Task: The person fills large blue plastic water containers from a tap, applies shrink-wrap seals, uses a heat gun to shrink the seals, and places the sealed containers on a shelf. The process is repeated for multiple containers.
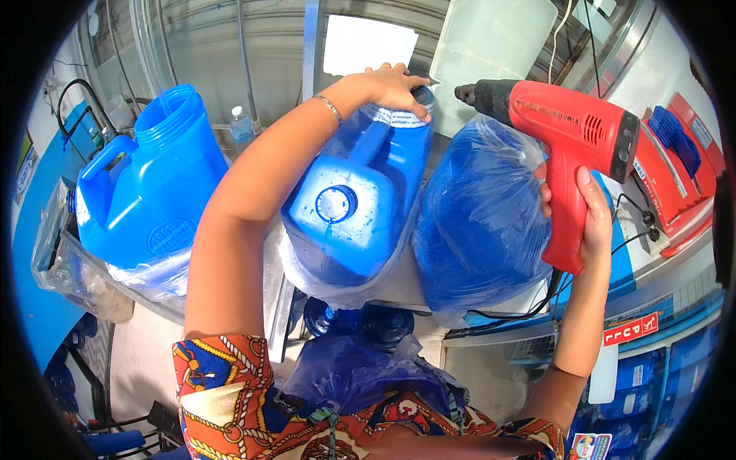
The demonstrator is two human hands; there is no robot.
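My left hand is at the neck of the middle blue plastic water jug, its thumb against a printed plastic seal band. This jug has a small cap low on the side facing me, wet with drops, and a clear bag around its base. My right hand grips the handle of a red heat gun. The gun's dark nozzle points left, towards the jug's neck. Below the gun stands another blue jug wrapped in clear plastic.
An uncapped blue jug stands at left, with a clear tube reaching into its mouth. Behind it is a small water bottle. The gun's black cord hangs near the counter edge. A red box and plugs lie at right.
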